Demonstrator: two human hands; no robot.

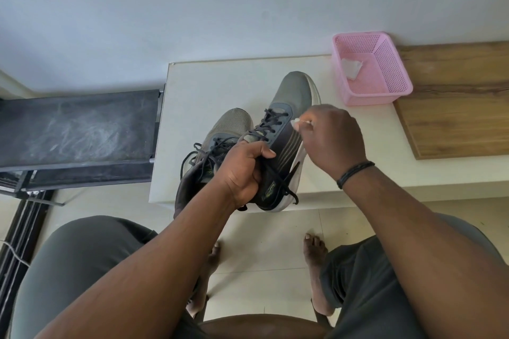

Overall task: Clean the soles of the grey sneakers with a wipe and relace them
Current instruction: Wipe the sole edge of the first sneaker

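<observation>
There are two grey sneakers (286, 129) on one white bench (209, 85). There is one pink basket (385, 91) with one white wipe (351, 68) inside it. One wooden board (454, 107) lies there. Two hands (242, 170) show, and two bare feet (315, 252).

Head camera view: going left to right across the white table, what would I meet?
Sneaker lying behind → sneaker held by the left hand → right hand pinching a wipe → pink basket → wooden board.
</observation>
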